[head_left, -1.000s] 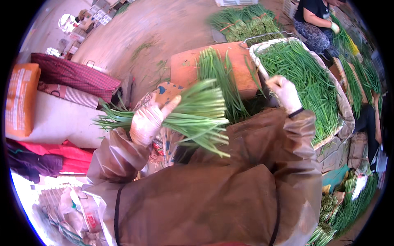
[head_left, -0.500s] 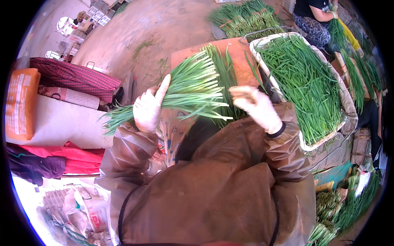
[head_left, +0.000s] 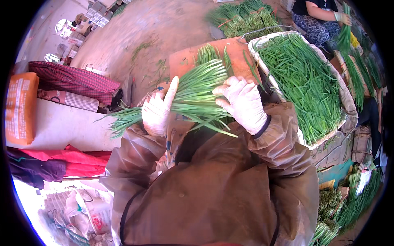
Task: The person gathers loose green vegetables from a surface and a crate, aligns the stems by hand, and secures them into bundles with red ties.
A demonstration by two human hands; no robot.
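A bunch of garlic chives (head_left: 195, 84) lies across my white-gloved left hand (head_left: 157, 111), which is wrapped round the leafy part with the thumb up along it. The pale stem ends fan out to the right. At those ends, my gloved right hand (head_left: 246, 102) has its fingers bent in a pinch on some of the chives; its fingertips partly hide what they grip. Beyond the bunch, more chives (head_left: 207, 53) rest on an orange board (head_left: 239, 51).
To the right stands a white crate (head_left: 269, 76) heaped with loose chives (head_left: 301, 86). Tied bundles (head_left: 246, 20) lie on the floor ahead. A co-worker (head_left: 318, 24) holds chives at the far right. An orange sack (head_left: 21, 107) and checked cloth (head_left: 74, 80) are at left.
My right hand has moved left and in, onto the stem ends, its fingers now closing there. My left hand and the bunch have shifted slightly right. The co-worker's chives are raised higher.
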